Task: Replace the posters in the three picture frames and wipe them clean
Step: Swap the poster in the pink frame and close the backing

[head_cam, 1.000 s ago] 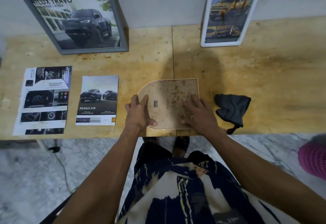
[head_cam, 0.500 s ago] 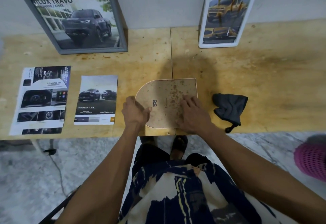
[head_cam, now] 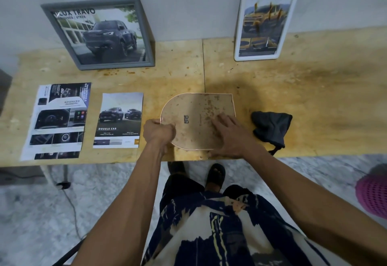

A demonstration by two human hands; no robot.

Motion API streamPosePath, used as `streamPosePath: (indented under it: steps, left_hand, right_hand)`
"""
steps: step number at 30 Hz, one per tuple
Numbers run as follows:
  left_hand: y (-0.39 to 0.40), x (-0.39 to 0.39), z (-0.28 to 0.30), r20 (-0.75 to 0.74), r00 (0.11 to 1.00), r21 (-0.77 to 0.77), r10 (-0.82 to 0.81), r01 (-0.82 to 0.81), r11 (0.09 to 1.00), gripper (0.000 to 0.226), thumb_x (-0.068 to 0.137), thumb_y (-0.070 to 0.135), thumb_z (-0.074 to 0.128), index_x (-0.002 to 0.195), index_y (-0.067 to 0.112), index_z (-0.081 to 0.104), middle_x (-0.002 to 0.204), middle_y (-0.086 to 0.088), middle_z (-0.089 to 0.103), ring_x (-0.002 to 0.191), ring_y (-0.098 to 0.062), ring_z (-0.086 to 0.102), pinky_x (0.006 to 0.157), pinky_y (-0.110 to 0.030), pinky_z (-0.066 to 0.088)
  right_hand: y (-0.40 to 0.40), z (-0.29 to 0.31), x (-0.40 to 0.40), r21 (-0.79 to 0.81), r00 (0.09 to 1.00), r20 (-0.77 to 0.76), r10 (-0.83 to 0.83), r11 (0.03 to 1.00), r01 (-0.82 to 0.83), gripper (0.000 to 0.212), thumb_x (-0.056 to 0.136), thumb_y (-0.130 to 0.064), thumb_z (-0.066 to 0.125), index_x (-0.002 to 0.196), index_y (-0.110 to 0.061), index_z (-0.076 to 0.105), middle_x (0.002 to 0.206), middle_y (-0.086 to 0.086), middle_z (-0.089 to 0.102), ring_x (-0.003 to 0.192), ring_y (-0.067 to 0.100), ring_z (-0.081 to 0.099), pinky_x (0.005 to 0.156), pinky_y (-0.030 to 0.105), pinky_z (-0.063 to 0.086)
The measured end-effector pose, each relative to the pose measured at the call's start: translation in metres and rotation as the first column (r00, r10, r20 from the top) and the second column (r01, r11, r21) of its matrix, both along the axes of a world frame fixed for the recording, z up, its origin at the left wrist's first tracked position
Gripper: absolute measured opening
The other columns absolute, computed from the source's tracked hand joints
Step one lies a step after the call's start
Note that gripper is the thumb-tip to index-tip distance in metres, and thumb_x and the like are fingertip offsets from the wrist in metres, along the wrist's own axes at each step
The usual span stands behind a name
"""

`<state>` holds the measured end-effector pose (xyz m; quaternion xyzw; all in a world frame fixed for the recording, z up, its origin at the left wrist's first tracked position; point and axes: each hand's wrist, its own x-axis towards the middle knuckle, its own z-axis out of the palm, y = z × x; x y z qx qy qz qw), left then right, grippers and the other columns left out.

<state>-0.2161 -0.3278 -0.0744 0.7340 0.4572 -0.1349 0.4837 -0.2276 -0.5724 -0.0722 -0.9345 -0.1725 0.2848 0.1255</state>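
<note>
Left hand [head_cam: 158,133] is curled, gripping the rounded left edge of the arch-shaped frame [head_cam: 195,108], which lies back-side up, stained, at the table's [head_cam: 314,98] near edge. Right hand [head_cam: 228,135] rests flat on the frame's right portion, fingers extended. A dark cloth [head_cam: 270,128] lies just beside the frame to the right. Two loose posters lie to the left: the Double Cab poster [head_cam: 119,120] nearer, the interior poster [head_cam: 59,119] farther out. A grey frame [head_cam: 100,33] and a white frame [head_cam: 266,22] lean against the wall, both holding truck pictures
</note>
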Motion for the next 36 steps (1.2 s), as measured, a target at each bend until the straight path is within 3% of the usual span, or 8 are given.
streamPosePath:
  steps: [5,9,13,16,19,25,30,36]
  left_hand:
    - [0.001,0.016,0.043,0.012,0.999,-0.047,0.043,-0.042,0.998,0.034,0.070,0.014,0.087,0.090,-0.003,0.066,0.082,-0.014,0.071,0.076,-0.030,0.072,0.068,-0.047,0.063]
    - [-0.003,0.028,0.075,0.116,0.988,-0.160,0.104,-0.084,0.983,0.028,0.077,0.009,0.083,0.093,-0.003,0.064,0.087,-0.013,0.070,0.069,-0.020,0.068,0.052,-0.028,0.057]
    - [-0.008,0.037,0.098,0.277,0.949,-0.298,0.153,-0.066,0.952,0.045,0.087,0.049,0.070,0.108,0.009,0.061,0.105,-0.004,0.066,0.095,-0.018,0.063,0.076,-0.040,0.057]
    - [-0.012,0.037,0.100,0.335,0.938,-0.274,0.087,0.009,0.962,0.044,0.089,0.058,0.062,0.110,0.019,0.061,0.110,-0.003,0.064,0.100,-0.018,0.062,0.078,-0.040,0.057]
    - [-0.018,0.030,0.086,0.339,0.941,-0.228,0.000,0.083,0.970,0.041,0.091,0.055,0.061,0.115,0.021,0.059,0.115,0.000,0.062,0.106,-0.019,0.060,0.074,-0.036,0.054]
    - [-0.027,0.010,0.059,0.317,0.948,-0.314,0.034,0.071,0.947,0.037,0.096,0.022,0.058,0.132,0.015,0.052,0.101,-0.007,0.068,0.083,-0.022,0.063,0.071,-0.039,0.052]
    - [-0.023,-0.002,0.045,0.279,0.956,-0.281,-0.084,0.166,0.945,0.061,0.076,0.016,0.085,0.130,0.011,0.057,0.107,-0.008,0.070,0.092,-0.028,0.070,0.075,-0.041,0.059]
    - [-0.027,-0.010,0.033,0.137,0.911,-0.180,-0.390,0.410,0.894,0.091,0.046,0.004,0.098,0.126,0.006,0.055,0.099,0.009,0.064,0.090,-0.016,0.064,0.084,-0.035,0.057]
  right_hand:
    - [-0.001,0.003,-0.013,0.214,0.900,0.430,0.069,0.961,-0.175,0.061,0.090,-0.057,0.051,0.134,-0.015,0.055,0.138,0.008,0.054,0.126,0.030,0.047,0.098,0.050,0.045]
    - [0.001,0.023,-0.002,0.359,0.855,0.518,-0.039,0.917,-0.176,0.046,0.094,-0.043,0.050,0.124,-0.012,0.065,0.125,0.007,0.066,0.119,0.030,0.056,0.093,0.047,0.052]
    - [0.005,0.053,0.021,0.472,0.814,0.534,-0.229,0.880,-0.062,0.034,0.097,-0.035,0.052,0.120,-0.013,0.065,0.112,0.006,0.069,0.106,0.024,0.060,0.075,0.040,0.056]
    - [0.005,0.075,0.040,0.621,0.768,0.429,-0.475,0.773,0.131,0.030,0.100,-0.035,0.050,0.116,-0.015,0.065,0.093,0.003,0.070,0.078,0.018,0.064,0.060,0.036,0.054]
    - [0.000,0.086,0.048,0.784,0.658,0.149,-0.738,0.494,0.376,0.026,0.098,-0.033,0.056,0.113,-0.014,0.066,0.085,-0.002,0.068,0.067,0.007,0.062,0.051,0.022,0.046]
    - [-0.005,0.071,0.039,0.761,0.506,-0.288,-0.813,0.127,0.637,0.032,0.096,-0.028,0.060,0.127,-0.020,0.060,0.092,-0.003,0.069,0.075,0.000,0.064,0.053,0.012,0.050]
    - [-0.006,0.041,0.029,0.659,0.402,-0.384,-0.831,0.059,0.750,0.032,0.095,-0.031,0.059,0.126,-0.023,0.059,0.100,-0.001,0.068,0.079,0.007,0.065,0.056,0.018,0.054]
    - [-0.001,0.007,0.015,0.505,0.410,-0.370,-0.834,0.190,0.842,0.046,0.091,-0.030,0.062,0.134,-0.020,0.052,0.111,0.002,0.061,0.092,0.017,0.059,0.064,0.024,0.048]
